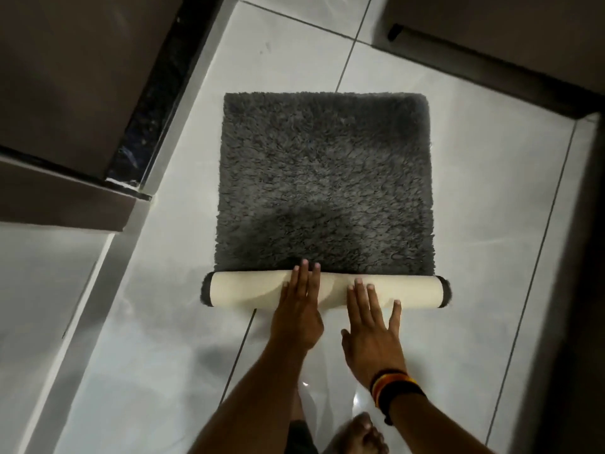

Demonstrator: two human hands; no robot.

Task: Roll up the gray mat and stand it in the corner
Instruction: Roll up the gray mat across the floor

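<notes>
A shaggy gray mat (324,178) lies flat on the pale tiled floor. Its near end is curled into a roll (248,288) that shows the cream backing, with dark pile at both ends. My left hand (299,309) rests flat on top of the roll, fingertips reaching the gray pile. Just to the right, my right hand (373,326) lies with spread fingers pressed on the roll's near side. A striped band circles the right wrist. Neither hand grips the mat; both palms press down on it.
Dark cabinet fronts (65,93) and a pale baseboard stand at the left. A dark door or panel (491,37) runs along the top right, and a dark wall edge (582,290) rises at the right. My bare foot (357,437) is at the bottom.
</notes>
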